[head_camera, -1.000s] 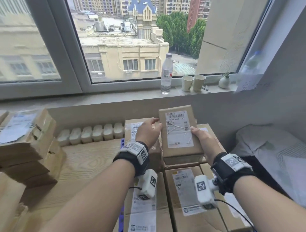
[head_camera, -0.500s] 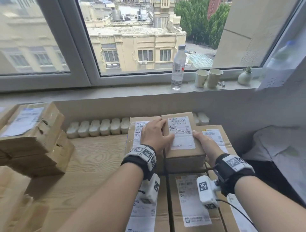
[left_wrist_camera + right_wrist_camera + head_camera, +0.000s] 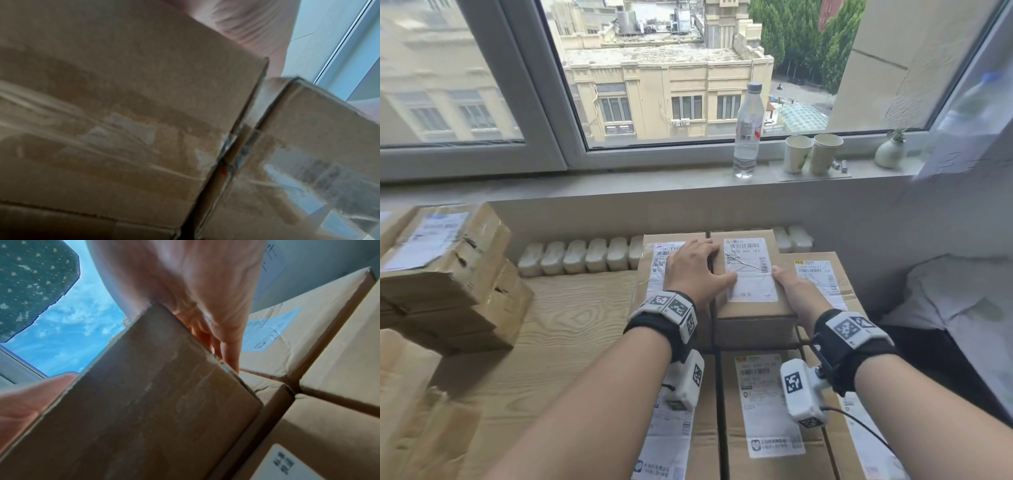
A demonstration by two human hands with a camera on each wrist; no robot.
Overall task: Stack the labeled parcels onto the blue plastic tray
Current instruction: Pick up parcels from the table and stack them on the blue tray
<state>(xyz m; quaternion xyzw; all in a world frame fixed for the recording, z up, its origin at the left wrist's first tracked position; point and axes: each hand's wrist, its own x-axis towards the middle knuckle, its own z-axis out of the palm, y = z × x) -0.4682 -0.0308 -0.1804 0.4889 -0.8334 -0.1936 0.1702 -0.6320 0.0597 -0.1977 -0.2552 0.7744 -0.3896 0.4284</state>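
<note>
A small brown parcel (image 3: 751,274) with a white barcode label lies on top of the lower layer of parcels (image 3: 767,411), close against a similar parcel (image 3: 654,270) on its left. My right hand (image 3: 791,291) grips its right side, thumb on top and fingers (image 3: 228,347) down the side wall. My left hand (image 3: 693,267) rests flat across the seam between the two upper parcels, thumb on the label. The right wrist view shows the parcel's near face (image 3: 144,402); the left wrist view shows both parcels (image 3: 123,97) (image 3: 308,138) side by side. The blue tray is hidden.
A stack of taped parcels (image 3: 441,274) stands at the left on the wooden table (image 3: 571,325). White foam blocks (image 3: 578,257) line the wall. A water bottle (image 3: 748,130), two paper cups (image 3: 811,154) and a small vase (image 3: 890,154) stand on the sill. White fabric (image 3: 962,308) lies at right.
The small parcel came down from a raised, tilted hold and now lies flat on the stack. My left hand moved from its left edge onto the tops of the two parcels.
</note>
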